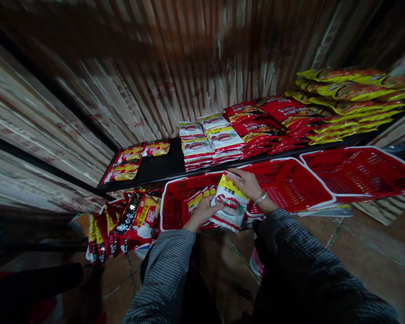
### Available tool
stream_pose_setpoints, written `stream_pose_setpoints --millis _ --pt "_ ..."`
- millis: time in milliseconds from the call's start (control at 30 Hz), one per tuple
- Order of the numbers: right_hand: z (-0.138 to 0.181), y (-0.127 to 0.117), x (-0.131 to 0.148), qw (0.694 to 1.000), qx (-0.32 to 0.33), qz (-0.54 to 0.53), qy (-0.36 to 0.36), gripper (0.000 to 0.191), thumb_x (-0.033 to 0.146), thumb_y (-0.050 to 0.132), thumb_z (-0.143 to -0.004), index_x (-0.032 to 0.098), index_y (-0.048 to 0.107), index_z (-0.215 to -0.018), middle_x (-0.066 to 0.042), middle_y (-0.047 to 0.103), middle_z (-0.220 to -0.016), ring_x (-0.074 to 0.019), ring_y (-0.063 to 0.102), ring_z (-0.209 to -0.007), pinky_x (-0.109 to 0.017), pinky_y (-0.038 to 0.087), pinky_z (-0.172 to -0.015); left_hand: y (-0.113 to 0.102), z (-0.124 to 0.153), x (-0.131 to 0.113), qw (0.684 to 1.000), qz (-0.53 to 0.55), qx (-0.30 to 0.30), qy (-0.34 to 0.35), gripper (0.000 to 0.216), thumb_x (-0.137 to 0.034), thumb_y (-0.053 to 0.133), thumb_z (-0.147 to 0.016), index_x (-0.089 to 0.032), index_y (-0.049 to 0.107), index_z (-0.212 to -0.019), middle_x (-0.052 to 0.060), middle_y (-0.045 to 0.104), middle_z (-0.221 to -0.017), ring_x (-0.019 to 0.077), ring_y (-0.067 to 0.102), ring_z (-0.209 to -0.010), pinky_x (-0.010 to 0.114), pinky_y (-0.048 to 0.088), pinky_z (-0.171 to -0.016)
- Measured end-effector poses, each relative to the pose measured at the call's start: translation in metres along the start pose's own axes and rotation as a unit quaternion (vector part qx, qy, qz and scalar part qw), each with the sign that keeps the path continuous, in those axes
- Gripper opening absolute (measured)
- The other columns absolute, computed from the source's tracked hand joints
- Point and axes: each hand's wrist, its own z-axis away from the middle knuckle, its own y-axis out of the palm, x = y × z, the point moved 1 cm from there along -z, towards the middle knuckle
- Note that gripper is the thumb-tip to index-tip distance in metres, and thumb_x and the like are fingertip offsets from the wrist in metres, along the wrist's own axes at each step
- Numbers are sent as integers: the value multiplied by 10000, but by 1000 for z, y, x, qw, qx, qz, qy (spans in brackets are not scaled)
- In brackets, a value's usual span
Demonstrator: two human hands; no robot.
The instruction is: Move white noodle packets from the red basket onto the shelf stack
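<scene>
A white, yellow and red instant noodle packet (232, 204) is between my two hands, above the near rim of a red basket (175, 198). My left hand (202, 213) grips its left edge, with the thumb on the front. My right hand (247, 183), with a bracelet at the wrist, is closed on its upper right edge. Edges of further packets show beneath it; how many I hold is hidden. Inside the basket, left of my hands, stand a few yellow and red packets (195, 199). Matching noodle packets (224, 138) lie stacked on the black shelf behind.
On the shelf (165, 167), red packets (256, 123) and yellow packets (354, 96) are piled to the right; flat packets (128, 163) lie left. More red baskets (357, 173) stand right. A filled basket of red and black bags (138, 218) stands left, near another person's dark sleeve (37, 283).
</scene>
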Motion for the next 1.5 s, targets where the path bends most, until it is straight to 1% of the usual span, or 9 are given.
stream_pose_setpoints --millis 100,233,467,600,733,900,1067,1300,1500 --pt "-1 5 -4 999 38 22 14 229 438 616 -780 245 738 -764 -20 719 -704 -219 641 -675 -321 461 -688 4 0 2 1000 -16 -2 2 317 -345 819 -551 -173 726 -801 30 697 -728 163 613 -613 284 483 -624" --pt "-5 6 -13 998 -5 58 21 234 417 588 -797 242 739 -757 -15 709 -663 -196 613 -602 -291 417 -591 11 2 -2 1000 19 11 -13 356 -393 822 -551 -169 731 -813 33 696 -685 150 601 -568 278 480 -597" --pt "-10 1 -15 987 29 156 0 259 356 523 -846 208 735 -854 -55 742 -778 -194 646 -679 -278 432 -626 11 4 -5 998 29 -1 -49 503 -455 840 -497 -109 716 -839 39 701 -688 148 623 -574 267 494 -608" --pt "-15 -9 -20 991 45 125 1 299 413 547 -832 189 731 -903 -76 747 -860 -202 660 -759 -279 454 -658 -2 8 -12 997 51 -44 -48 523 -442 847 -491 -112 709 -872 40 712 -697 163 641 -590 286 509 -630" --pt "-17 -11 -29 989 118 83 20 286 426 580 -792 189 738 -767 -46 735 -733 -198 641 -669 -280 443 -591 -9 12 -19 994 68 -59 -57 525 -409 857 -485 -114 710 -894 43 720 -697 172 649 -595 291 513 -630" --pt "-19 -7 -32 995 51 83 21 203 360 611 -764 203 740 -756 -54 743 -772 -210 644 -692 -324 460 -671 -9 13 -21 993 82 -65 -54 499 -390 856 -504 -104 712 -886 51 726 -702 165 651 -599 282 512 -631" --pt "-14 0 -30 987 -47 -109 106 347 482 695 -694 188 709 -878 -76 736 -859 -224 659 -812 -336 498 -729 -8 14 -30 982 142 -119 -29 551 -331 871 -487 -100 708 -960 50 729 -717 176 661 -624 299 525 -663" --pt "9 23 -16 872 97 -393 274 256 415 727 -726 179 706 -823 -47 742 -808 -161 667 -692 -286 538 -684 -11 16 -41 966 182 -185 5 495 -276 853 -528 -112 704 -970 33 714 -672 176 661 -620 309 540 -664" --pt "7 28 -16 856 74 -427 281 181 331 748 -718 172 722 -800 -45 751 -812 -154 675 -688 -277 548 -715 -13 16 -39 968 167 -185 14 508 -301 856 -518 -108 708 -964 30 709 -651 173 654 -599 303 533 -645"
